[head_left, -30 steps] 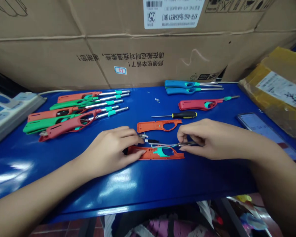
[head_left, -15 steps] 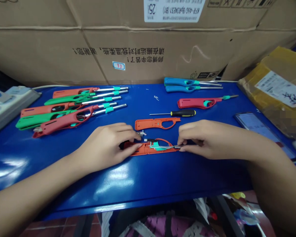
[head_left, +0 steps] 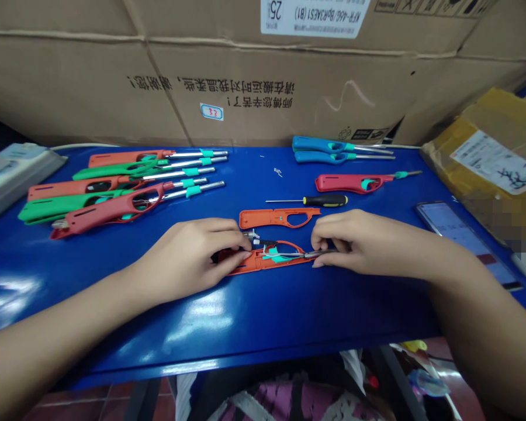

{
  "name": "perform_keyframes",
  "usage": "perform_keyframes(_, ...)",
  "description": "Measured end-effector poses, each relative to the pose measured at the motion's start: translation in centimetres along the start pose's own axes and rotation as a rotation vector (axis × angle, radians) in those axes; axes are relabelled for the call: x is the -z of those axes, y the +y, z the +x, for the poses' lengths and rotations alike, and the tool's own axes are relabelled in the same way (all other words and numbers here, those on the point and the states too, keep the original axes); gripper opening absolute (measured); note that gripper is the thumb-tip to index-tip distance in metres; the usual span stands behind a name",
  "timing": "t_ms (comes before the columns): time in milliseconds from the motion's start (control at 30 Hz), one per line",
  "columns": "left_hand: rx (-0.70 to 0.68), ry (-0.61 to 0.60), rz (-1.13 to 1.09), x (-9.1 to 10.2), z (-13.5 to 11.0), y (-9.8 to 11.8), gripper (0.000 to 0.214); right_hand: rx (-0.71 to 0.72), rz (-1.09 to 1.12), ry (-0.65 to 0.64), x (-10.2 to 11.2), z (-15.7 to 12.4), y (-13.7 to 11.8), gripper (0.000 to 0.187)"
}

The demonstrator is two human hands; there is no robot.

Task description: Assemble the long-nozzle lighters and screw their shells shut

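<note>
My left hand [head_left: 197,248] is closed around the left end of an orange lighter shell half [head_left: 249,264], its thumb pressing on top. Inside the open shell lie a teal trigger piece [head_left: 275,255], thin wires and a small black part [head_left: 268,242]. A metal fitting [head_left: 251,235] shows by my left fingertips. At the shell's right end my right hand [head_left: 355,242] pinches the metal tube [head_left: 322,253], partly hidden by the fingers. Just behind lies the matching orange shell half [head_left: 263,218], with its loop to the right.
Behind that, a black-and-yellow screwdriver [head_left: 326,201] lies flat. Several long lighters [head_left: 109,210] are grouped at left; blue lighters [head_left: 318,143] and a red lighter [head_left: 350,183] lie at back right. A phone [head_left: 464,240], taped parcel [head_left: 495,152] and large carton [head_left: 228,64] border the space.
My right hand has shifted slightly up and left, and the shell's right end tilts up a little. The black part and trigger piece have shifted slightly. My left hand keeps its hold.
</note>
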State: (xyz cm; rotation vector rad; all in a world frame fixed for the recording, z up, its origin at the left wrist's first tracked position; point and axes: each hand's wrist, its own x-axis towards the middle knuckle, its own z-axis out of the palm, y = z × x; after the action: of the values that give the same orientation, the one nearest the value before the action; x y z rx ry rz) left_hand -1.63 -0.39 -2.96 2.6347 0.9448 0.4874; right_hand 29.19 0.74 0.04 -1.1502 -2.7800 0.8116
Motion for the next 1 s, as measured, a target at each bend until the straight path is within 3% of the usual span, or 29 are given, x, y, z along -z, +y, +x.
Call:
perform_keyframes(633, 0.002, -0.023, -0.060, -0.2, -0.1, -0.2, 0.015, 0.102, 0.066, 0.025, 0.2, 0.1, 0.3, 0.017)
perform_keyframes(800, -0.034, 0.069, -0.029, -0.1, -0.4, 0.8, 0.016, 0.071, 0.016, 0.023, 0.0, 0.0, 0.3, 0.014)
perform_keyframes(1000, -0.091, 0.007, -0.002, -0.4, -0.7, 1.6, 0.017, 0.104, 0.006, 0.040, -0.2, 0.3, 0.2, 0.016)
